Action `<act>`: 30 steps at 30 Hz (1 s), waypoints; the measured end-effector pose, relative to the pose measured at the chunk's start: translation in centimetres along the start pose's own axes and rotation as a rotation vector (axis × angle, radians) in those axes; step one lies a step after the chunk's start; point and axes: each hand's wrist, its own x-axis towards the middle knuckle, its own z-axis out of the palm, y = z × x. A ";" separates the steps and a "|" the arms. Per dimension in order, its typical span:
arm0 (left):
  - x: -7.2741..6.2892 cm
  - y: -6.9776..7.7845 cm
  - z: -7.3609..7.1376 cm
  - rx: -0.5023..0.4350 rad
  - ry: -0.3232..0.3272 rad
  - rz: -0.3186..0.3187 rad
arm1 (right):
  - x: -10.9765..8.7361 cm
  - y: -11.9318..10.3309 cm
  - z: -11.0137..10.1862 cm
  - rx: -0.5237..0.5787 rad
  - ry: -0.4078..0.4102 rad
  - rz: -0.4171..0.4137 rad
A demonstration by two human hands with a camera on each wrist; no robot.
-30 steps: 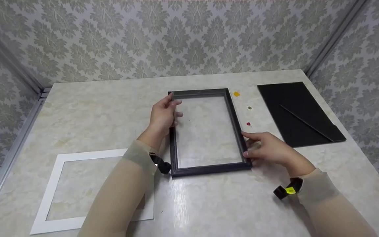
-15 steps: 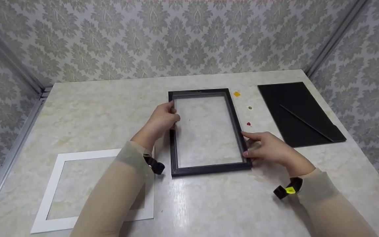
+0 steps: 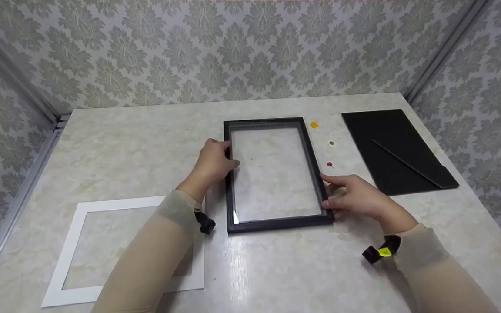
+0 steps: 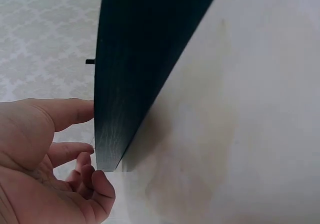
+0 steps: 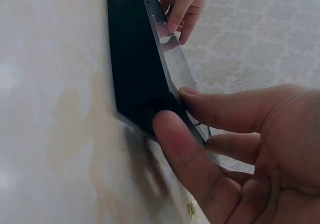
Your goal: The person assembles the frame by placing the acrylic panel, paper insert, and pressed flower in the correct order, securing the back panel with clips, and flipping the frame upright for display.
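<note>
A black picture frame (image 3: pixel 280 223) with a clear pane in it lies in the middle of the table. My left hand (image 3: pixel 210 161) is at its left bar, thumb and index finger touching the upper face. In the left wrist view the other fingers of the left hand (image 4: pixel 55 159) are bent, and a small dark tab (image 4: pixel 90 61) sticks up from the bar. I cannot tell whether those fingers pinch anything. My right hand (image 3: pixel 355 195) grips the right bar near its front corner; the right wrist view shows its fingers (image 5: pixel 175 139) on the frame's outer side.
A white mat board (image 3: pixel 120 202) lies at the front left, partly under the left sleeve. Small yellow (image 3: pixel 314 124), green (image 3: pixel 331 143) and red (image 3: pixel 329 164) flowers lie right of the frame. A black backing board (image 3: pixel 389 174) with a stand leg (image 3: pixel 407 164) is farther right.
My left hand has slid down the left bar toward me, and its spread fingers have drawn in. The right hand and the frame have hardly moved.
</note>
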 end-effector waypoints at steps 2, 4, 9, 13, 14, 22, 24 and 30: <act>0.0 0.0 0.1 0.008 0.009 -0.002 | 0.0 0.0 0.0 0.000 0.000 -0.004; 0.0 0.0 0.2 0.016 0.014 -0.006 | 0.0 0.1 0.0 0.003 -0.001 -0.002; 0.0 0.2 0.2 0.029 0.019 -0.014 | 0.1 0.1 0.0 0.003 -0.002 0.004; 0.0 0.2 0.2 0.040 0.026 -0.009 | 0.1 0.1 0.0 -0.001 0.000 0.005; -0.1 0.2 0.2 0.039 0.028 -0.006 | 0.1 0.1 0.0 -0.001 0.000 0.007; -1.0 -0.4 -0.3 -0.040 0.016 -0.017 | 0.0 0.0 0.0 0.016 0.001 -0.021; -1.3 -0.8 -0.6 -0.055 0.008 -0.008 | 0.0 0.0 0.0 0.011 0.003 -0.028; -2.9 -2.5 -2.4 -0.075 -0.004 0.036 | 0.0 0.0 0.1 0.005 0.007 -0.037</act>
